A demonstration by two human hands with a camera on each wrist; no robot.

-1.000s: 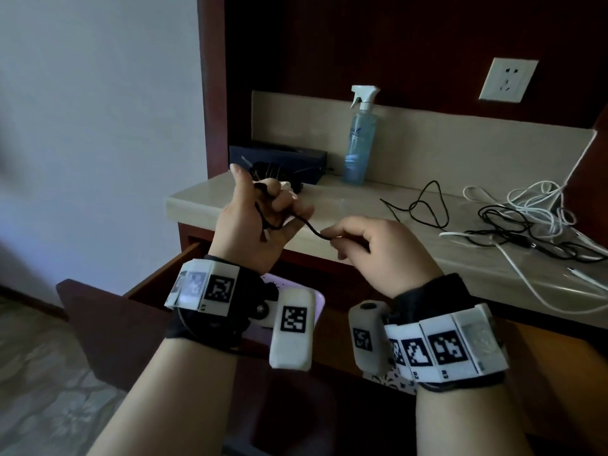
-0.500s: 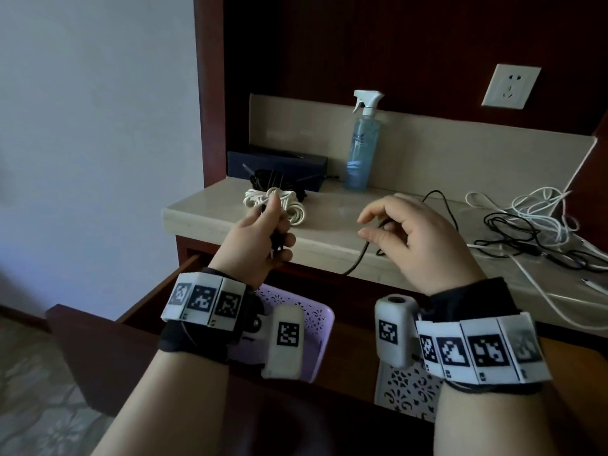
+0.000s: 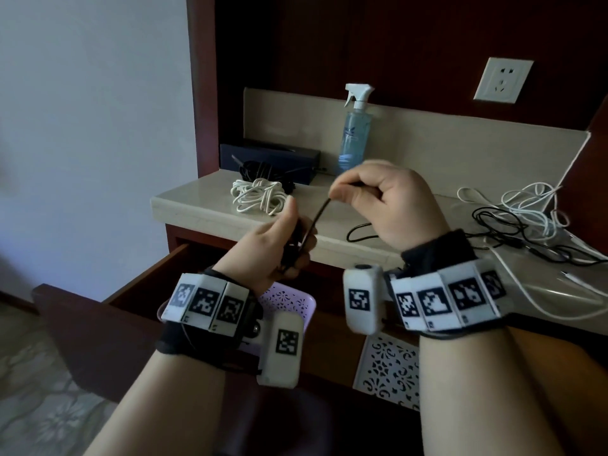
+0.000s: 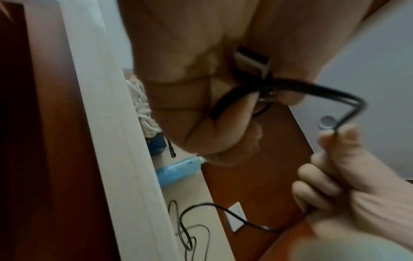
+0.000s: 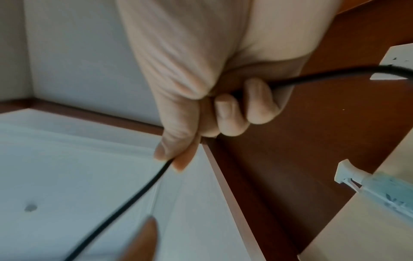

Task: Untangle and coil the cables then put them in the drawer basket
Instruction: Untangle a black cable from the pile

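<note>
A thin black cable [image 3: 318, 214] runs taut between my two hands in front of the counter. My left hand [image 3: 285, 241] grips small loops of it with its USB plug [image 4: 250, 61] against the palm. My right hand [image 3: 358, 189], higher and to the right, pinches the cable [image 5: 143, 190] between thumb and forefinger; its slack trails down to the counter [image 3: 358, 232]. A coiled white cable [image 3: 260, 196] and a coiled black cable [image 3: 255, 169] lie on the counter's left end. A tangle of black and white cables [image 3: 533, 222] lies at the right. A purple basket [image 3: 289, 301] sits in the open drawer.
A blue spray bottle [image 3: 355, 130] and a dark box [image 3: 273, 156] stand at the back of the counter. A white perforated basket [image 3: 388, 370] sits in the drawer to the right of the purple one. A wall socket [image 3: 502, 80] is above the tangle.
My right hand closed into a pinch on the black cable and rose up and to the left. My left hand kept its grip on the loops and dropped slightly.
</note>
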